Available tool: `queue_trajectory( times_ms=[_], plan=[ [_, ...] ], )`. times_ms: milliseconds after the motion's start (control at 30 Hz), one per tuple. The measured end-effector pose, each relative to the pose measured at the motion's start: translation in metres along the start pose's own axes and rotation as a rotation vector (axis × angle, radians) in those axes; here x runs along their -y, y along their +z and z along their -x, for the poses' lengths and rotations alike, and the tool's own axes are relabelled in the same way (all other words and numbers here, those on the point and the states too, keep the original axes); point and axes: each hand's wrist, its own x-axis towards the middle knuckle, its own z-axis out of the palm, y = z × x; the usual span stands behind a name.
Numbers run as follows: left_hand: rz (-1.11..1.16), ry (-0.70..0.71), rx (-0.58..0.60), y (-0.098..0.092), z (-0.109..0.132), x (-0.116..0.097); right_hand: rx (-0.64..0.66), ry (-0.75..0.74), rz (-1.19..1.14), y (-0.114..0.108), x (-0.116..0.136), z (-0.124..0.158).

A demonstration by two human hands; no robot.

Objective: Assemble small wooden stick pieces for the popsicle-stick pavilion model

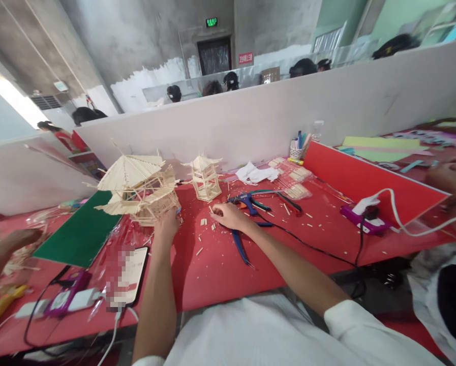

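My left hand grips the underside of a large pagoda model made of thin wooden sticks, holding it tilted above the red table. My right hand rests on the table with its fingers curled, pinching among short cut stick pieces; what it holds is too small to name. A smaller stick tower stands behind the hands. A blue glue gun and blue-handled pliers lie just to the right of my right hand.
A green cutting mat and a phone lie at left, with power strips and cables. White cloth, bagged sticks and a pen cup sit at the back. Other people's hands appear at far left and far right.
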Motion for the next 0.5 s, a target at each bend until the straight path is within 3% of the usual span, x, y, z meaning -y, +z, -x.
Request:
queue_trajectory(
  times_ms=[100, 233, 333, 500],
  plan=[
    [-0.038, -0.002, -0.027, -0.003, 0.0, -0.004, -0.001, 0.003, -0.003, -0.001, 0.002, 0.0],
    [0.125, 0.319, 0.249, 0.0, 0.001, -0.019, -0.001, -0.008, -0.001, -0.002, 0.002, 0.001],
    [0.278, 0.491, 0.323, 0.007, 0.002, -0.034, -0.002, -0.018, 0.006, -0.001, 0.002, 0.0],
    [0.288, 0.48, 0.356, 0.014, 0.003, -0.047, -0.01, -0.017, 0.027, 0.0, 0.0, 0.0]
  ],
)
